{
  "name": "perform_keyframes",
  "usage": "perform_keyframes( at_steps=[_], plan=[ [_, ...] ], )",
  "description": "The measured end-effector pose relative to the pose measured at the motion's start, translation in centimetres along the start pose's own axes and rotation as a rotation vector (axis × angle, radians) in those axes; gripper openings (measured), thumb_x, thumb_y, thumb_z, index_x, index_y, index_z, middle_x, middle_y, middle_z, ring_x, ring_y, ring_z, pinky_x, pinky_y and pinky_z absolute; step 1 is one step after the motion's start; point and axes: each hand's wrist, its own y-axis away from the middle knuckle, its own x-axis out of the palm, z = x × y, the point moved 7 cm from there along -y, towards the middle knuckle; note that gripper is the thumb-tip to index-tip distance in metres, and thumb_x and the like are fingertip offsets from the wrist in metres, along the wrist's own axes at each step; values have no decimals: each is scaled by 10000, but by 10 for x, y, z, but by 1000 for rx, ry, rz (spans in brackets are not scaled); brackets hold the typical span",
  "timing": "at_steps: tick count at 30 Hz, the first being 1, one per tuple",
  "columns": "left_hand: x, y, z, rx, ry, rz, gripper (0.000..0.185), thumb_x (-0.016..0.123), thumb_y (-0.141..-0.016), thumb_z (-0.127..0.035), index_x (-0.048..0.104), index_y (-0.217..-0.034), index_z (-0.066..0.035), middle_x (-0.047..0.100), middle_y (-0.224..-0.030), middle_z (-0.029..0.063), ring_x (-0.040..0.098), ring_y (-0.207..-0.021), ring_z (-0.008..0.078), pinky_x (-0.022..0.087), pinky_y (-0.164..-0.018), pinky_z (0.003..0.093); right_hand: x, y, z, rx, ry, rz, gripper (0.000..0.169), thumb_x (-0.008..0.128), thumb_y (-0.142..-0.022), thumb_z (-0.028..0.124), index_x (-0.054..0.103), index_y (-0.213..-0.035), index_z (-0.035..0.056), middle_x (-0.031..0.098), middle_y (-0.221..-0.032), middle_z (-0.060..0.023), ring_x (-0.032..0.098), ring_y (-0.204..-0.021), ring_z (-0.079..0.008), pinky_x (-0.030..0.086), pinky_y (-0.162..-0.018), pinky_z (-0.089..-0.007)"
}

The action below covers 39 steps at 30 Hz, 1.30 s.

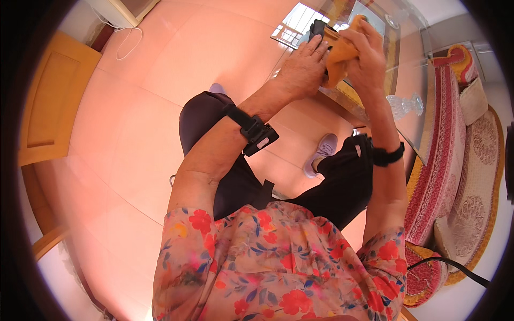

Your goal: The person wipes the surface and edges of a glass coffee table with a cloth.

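Note:
At the top of the head view, my left hand (pixel 307 66) lies with its fingers over a black item (pixel 318 27), whose exact kind I cannot tell. My right hand (pixel 366 56) grips an orange-yellow cloth (pixel 340 60) bunched between both hands. The cloth touches the black item and hangs below my left fingers. Both hands are at the near side of a glass-topped table (pixel 405 52). My left palm and what lies beneath it are hidden. Each forearm wears a black strap with a small device.
A cut-glass piece (pixel 404 105) stands on the glass table, right of my right wrist. A red and cream patterned sofa (pixel 453 160) runs along the right. A wooden door (pixel 60 100) is at the left, and a white cable (pixel 130 42) lies at the upper left.

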Motion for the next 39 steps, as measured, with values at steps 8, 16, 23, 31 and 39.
perform_keyframes(
  at_steps=[8, 16, 23, 31, 39],
  plan=[
    [-14, 14, -1, 135, -46, -15, 290, 616, -747, -107, 596, -1037, -95, 535, -1148, 65, 445, -1141, 283, 428, -887, 350, 71, 22, -45, 314, -267, 369, 409, 487, -872, 98, 431, -1277, 71, 533, -1159, -146, 519, -1071, -309, 378, -933, -341],
    [-32, 34, 38, -602, 484, 31, 201, 563, -820, -238, 637, -854, -54, 647, -879, 80, 624, -810, 234, 494, -692, 314, 63, 41, -68, 571, -578, 371, 599, 473, -899, 208, 207, -1395, 3, 480, -1263, -131, 484, -1154, -235, 356, -981, -310],
    [40, 44, 48, -1062, 1310, 217, 307, 496, -869, -262, 607, -975, 3, 643, -839, 98, 639, -720, 185, 510, -625, 294, 66, 33, -41, 431, -303, 538, 821, 636, -781, 352, 204, -1381, -5, 506, -1198, -192, 474, -1160, -293, 366, -971, -334],
    [33, 36, 47, -1036, 1347, 115, 267, 555, -856, -256, 610, -937, -8, 641, -804, 84, 607, -566, 144, 478, -485, 238, 62, 31, -38, 241, -115, 424, 707, 670, -741, 123, 304, -1339, 31, 342, -1338, -224, 405, -1213, -333, 345, -995, -363],
    [32, 39, 46, -1046, 1335, 98, 256, 569, -831, -239, 606, -853, 14, 633, -757, 88, 597, -521, 140, 473, -467, 246, 28, 24, 2, 107, 89, 379, 247, 598, -707, -4, 583, -937, 87, 584, -908, -98, 581, -881, -270, 485, -703, -365]
  ],
)
